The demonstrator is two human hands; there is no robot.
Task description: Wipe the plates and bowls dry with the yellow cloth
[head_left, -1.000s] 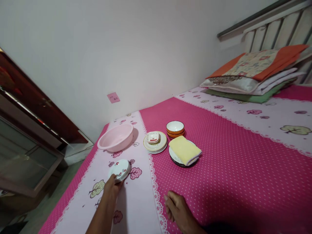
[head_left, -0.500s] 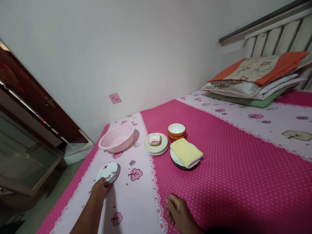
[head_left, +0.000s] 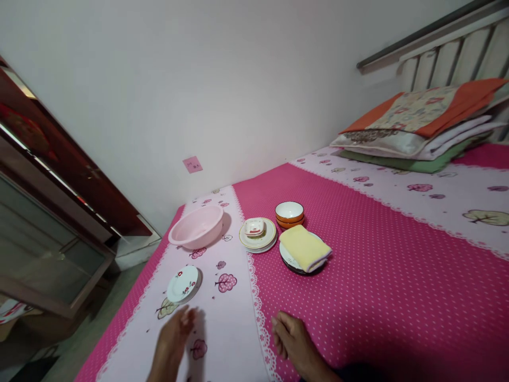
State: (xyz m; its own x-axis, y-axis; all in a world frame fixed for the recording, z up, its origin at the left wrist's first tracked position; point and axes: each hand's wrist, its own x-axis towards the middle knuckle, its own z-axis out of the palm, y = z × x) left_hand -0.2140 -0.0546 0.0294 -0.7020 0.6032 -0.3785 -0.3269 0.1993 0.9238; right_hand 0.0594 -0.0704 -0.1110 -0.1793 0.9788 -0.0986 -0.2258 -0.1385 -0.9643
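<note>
A stack of white plates with red flowers (head_left: 183, 284) lies on the bed's pale stripe. My left hand (head_left: 177, 334) is just in front of that stack, apart from it and holding nothing, fingers loosely spread and a little blurred. Over the pink dotted part, my right hand (head_left: 292, 338) is loosely curled, with nothing visible in it. Beyond it, a folded yellow cloth (head_left: 305, 247) lies on white plates with dark rims (head_left: 287, 258). Small square dishes (head_left: 254, 227) sit on a stack of cream plates (head_left: 269, 237). Orange bowls with white insides (head_left: 289, 213) are stacked behind the cloth.
A pink basin (head_left: 196, 227) stands at the bed's far left, near the wall. Folded bedding and pillows (head_left: 417, 124) are piled at the far right by the headboard (head_left: 449, 66). The bed's left edge drops to the floor beside a cabinet (head_left: 51, 254).
My left hand has let go of the flowered plates and drawn back toward me. The plates now rest flat on the bed. My right hand stays curled in about the same place.
</note>
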